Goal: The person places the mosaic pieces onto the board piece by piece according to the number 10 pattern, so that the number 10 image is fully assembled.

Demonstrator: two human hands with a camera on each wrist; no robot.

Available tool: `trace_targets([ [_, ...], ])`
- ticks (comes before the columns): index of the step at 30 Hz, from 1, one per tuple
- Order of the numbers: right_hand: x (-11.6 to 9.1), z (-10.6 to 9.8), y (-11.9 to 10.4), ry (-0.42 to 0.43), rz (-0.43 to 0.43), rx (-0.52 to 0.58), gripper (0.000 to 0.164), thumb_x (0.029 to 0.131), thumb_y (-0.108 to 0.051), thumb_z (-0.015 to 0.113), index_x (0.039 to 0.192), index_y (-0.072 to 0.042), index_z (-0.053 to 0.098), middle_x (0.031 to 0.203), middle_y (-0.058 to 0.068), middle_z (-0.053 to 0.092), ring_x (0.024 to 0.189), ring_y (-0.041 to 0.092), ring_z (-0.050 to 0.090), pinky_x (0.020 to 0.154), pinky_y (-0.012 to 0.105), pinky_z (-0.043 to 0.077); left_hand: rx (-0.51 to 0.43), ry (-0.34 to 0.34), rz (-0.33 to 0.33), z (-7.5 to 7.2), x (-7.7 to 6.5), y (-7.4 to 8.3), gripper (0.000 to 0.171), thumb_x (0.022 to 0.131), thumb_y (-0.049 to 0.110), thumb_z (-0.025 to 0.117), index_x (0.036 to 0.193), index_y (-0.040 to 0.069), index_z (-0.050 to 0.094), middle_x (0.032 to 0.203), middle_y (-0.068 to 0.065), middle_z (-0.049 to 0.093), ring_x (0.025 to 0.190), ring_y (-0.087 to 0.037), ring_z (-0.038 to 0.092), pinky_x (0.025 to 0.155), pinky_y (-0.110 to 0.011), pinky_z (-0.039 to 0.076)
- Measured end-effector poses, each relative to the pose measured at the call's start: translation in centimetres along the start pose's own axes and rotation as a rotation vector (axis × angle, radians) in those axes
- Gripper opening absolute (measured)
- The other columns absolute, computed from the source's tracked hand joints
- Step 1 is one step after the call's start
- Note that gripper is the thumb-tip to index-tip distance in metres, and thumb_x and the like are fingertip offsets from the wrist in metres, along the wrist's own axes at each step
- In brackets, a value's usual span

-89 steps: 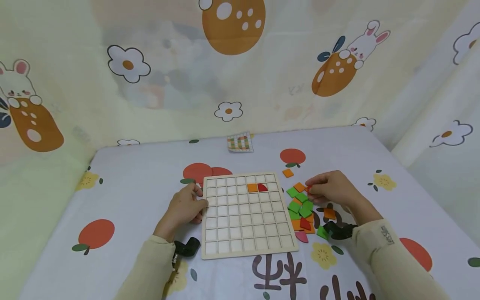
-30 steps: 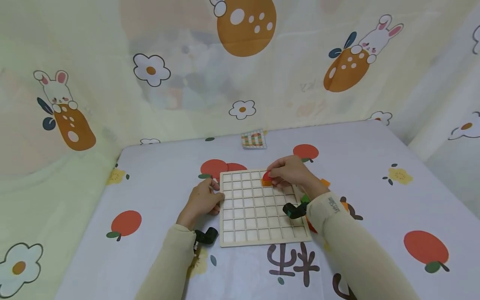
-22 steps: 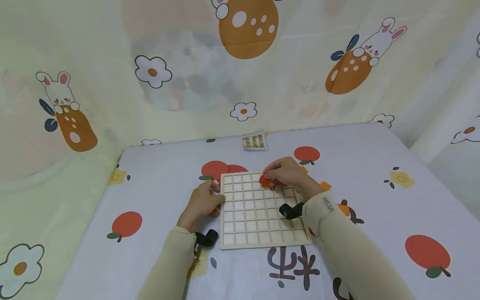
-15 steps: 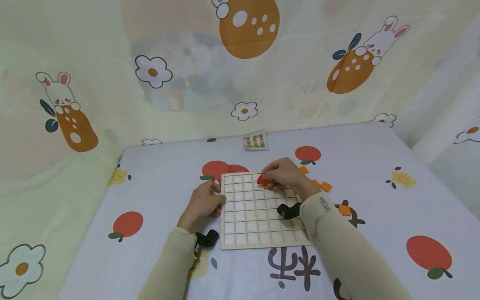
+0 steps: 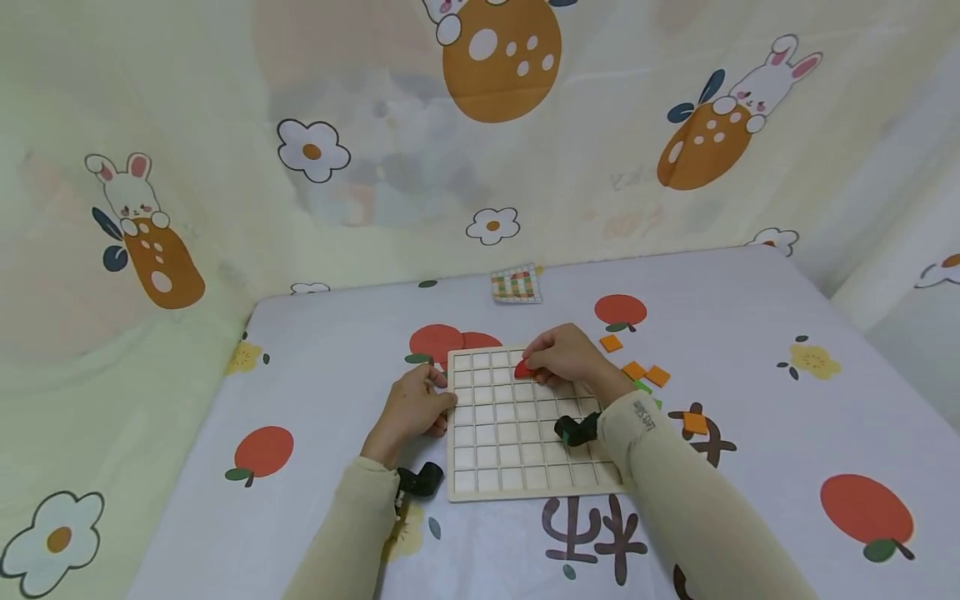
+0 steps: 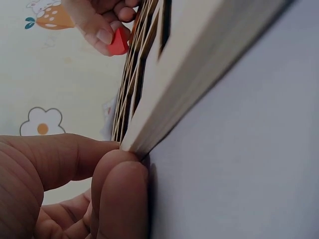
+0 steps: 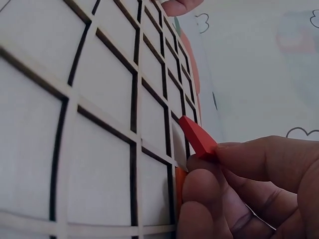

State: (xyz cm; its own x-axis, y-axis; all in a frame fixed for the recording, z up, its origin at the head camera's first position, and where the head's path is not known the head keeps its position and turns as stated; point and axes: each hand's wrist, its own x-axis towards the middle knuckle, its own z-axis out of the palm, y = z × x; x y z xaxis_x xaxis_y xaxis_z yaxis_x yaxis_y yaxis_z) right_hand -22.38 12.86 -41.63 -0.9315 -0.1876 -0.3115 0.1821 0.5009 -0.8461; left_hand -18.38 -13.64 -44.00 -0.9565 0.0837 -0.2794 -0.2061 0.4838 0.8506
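A pale wooden grid board lies on the table. My left hand pinches its left edge between thumb and fingers, close up in the left wrist view. Over the board's far rows, my right hand pinches a red quarter-circle tile between thumb and fingertips. The tile is tilted, held just above the cells and left of the orange tile that sits in the board. My right fingers mostly cover that orange tile, and the other red tile in the board is hidden.
Right of the board lie loose orange tiles and green tiles, partly hidden by the right sleeve. A small checked pattern card lies toward the table's back edge. A printed curtain hangs behind.
My right hand has moved left from the tile pile to the board, carrying the red tile, then shifted slightly further left past the orange tile. My left hand stays at the board's edge.
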Motion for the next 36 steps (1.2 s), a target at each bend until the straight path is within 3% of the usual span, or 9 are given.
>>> trace_targets([
  [10, 0.16, 0.62, 0.33, 0.013, -0.019, 0.008, 0.018, 0.096, -0.012, 0.069, 0.107, 0.001, 0.076, 0.076, 0.009, 0.071, 0.065, 0.015, 0.064, 0.062, 0.025, 0.056, -0.051, -0.025, 0.020, -0.07, -0.16, -0.11, 0.020, 0.094, 0.008, 0.070, 0.111, 0.002, 0.059, 0.073, -0.010, 0.062, 0.051, -0.014, 0.062, 0.048, -0.027, 0.057],
  [24, 0.34, 0.94, 0.23, 0.024, -0.029, 0.003, 0.016, 0.095, -0.012, 0.069, 0.104, -0.001, 0.077, 0.080, 0.008, 0.072, 0.066, 0.017, 0.062, 0.062, 0.027, 0.055, -0.038, -0.009, 0.004, -0.26, -0.25, -0.13, 0.020, 0.093, 0.007, 0.071, 0.109, 0.003, 0.059, 0.073, -0.011, 0.063, 0.050, -0.015, 0.062, 0.048, -0.028, 0.057],
  [36, 0.51, 0.90, 0.09, 0.024, -0.042, -0.096, 0.016, 0.097, -0.015, 0.068, 0.102, -0.003, 0.078, 0.078, 0.007, 0.071, 0.065, 0.019, 0.061, 0.061, 0.027, 0.053, -0.046, -0.014, 0.001, -0.09, -0.20, -0.07, 0.021, 0.095, 0.008, 0.072, 0.111, 0.003, 0.059, 0.072, -0.011, 0.064, 0.050, -0.015, 0.063, 0.049, -0.028, 0.058],
])
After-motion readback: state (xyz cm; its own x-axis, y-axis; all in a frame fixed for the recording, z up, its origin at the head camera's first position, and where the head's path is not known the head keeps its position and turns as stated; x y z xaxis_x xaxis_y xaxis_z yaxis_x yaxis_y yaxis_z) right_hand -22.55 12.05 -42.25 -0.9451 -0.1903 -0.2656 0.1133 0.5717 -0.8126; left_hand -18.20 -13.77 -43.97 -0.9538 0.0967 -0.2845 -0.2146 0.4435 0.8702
